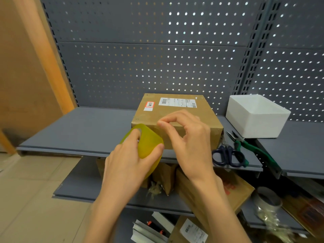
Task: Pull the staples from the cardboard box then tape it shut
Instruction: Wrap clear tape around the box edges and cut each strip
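A brown cardboard box [168,111] with a shipping label and a red-edged sticker stands on the grey shelf [78,130], its flaps down. My left hand [128,165] grips a yellowish roll of tape [149,144] just in front of the box's near left corner, fingers through its core. My right hand [189,137] hovers at the box's front top edge with thumb and forefinger pinched together; whether a tape end lies between them is too faint to tell.
Dark-handled scissors [228,156] and green-handled pliers [252,148] lie on the shelf right of the box. A white foam box [257,116] stands farther right. Cardboard boxes [228,188] and another tape roll [268,199] sit on the lower shelf. Pegboard backs the shelving.
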